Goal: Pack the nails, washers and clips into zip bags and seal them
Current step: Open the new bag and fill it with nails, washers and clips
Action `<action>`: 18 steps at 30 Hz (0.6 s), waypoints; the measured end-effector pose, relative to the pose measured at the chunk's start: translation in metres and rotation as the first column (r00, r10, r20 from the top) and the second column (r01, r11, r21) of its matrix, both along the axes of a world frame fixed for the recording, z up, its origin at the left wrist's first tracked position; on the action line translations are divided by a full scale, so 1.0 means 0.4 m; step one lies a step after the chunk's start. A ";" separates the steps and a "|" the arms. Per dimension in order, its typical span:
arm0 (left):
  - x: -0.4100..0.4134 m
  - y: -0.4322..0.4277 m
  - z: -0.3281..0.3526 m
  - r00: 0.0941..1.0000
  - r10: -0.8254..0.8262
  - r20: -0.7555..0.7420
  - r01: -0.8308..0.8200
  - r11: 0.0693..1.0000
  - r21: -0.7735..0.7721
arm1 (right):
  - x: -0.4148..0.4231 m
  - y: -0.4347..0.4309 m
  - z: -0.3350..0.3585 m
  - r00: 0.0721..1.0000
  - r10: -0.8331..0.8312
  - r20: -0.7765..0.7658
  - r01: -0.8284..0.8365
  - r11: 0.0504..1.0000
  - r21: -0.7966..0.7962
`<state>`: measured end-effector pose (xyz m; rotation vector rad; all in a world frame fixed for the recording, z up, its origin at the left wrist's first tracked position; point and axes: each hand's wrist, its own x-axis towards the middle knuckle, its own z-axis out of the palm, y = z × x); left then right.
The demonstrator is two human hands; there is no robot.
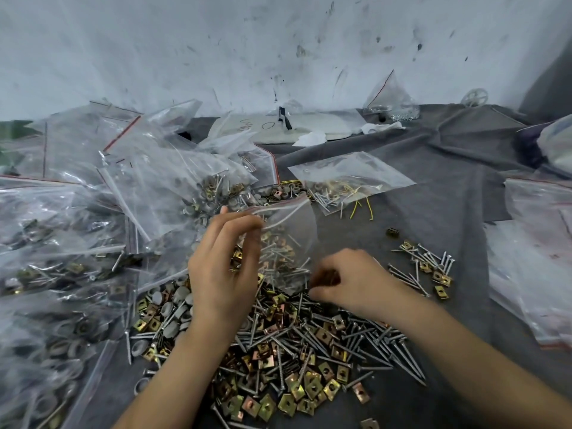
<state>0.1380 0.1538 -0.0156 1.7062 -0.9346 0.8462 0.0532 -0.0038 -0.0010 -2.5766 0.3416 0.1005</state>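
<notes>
My left hand (pixel 224 261) holds up a clear zip bag (pixel 288 239) by its open top edge; nails and brass clips lie inside it. My right hand (pixel 349 280) is down on the loose pile, fingers curled around a few brass clips, blurred. A big heap of nails (pixel 365 342) and square brass clips (pixel 309 388) spreads over the grey cloth below both hands. Grey round washers (pixel 173 305) lie at the heap's left side.
Filled zip bags (pixel 77 243) are stacked high on the left. A flat bag (pixel 349 178) with screws and yellow wire lies behind, a small nail cluster (pixel 427 270) to the right, more bags (pixel 538 258) at the right edge. A stained wall stands behind.
</notes>
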 end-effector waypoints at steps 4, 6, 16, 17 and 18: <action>0.001 0.001 0.001 1.000 0.004 0.001 -0.004 1.000 0.021 | 0.006 0.021 -0.008 0.998 0.004 -0.064 -0.003 1.000 0.009; 0.001 0.000 0.001 1.000 0.005 0.006 -0.005 1.000 0.023 | 0.007 0.025 -0.007 0.997 0.015 -0.073 -0.014 1.000 0.016; 0.003 -0.002 -0.001 0.998 -0.053 0.020 0.052 0.998 0.037 | -0.043 0.040 0.121 0.913 -0.007 0.408 -0.084 0.975 0.206; 0.002 -0.002 -0.002 0.997 -0.065 0.029 0.063 0.997 0.048 | -0.048 0.048 0.148 0.839 0.020 0.544 -0.103 0.987 0.121; 0.001 -0.003 -0.003 0.996 -0.079 0.041 0.077 0.995 0.059 | -0.050 0.057 0.171 0.757 0.077 0.649 -0.084 0.996 -0.020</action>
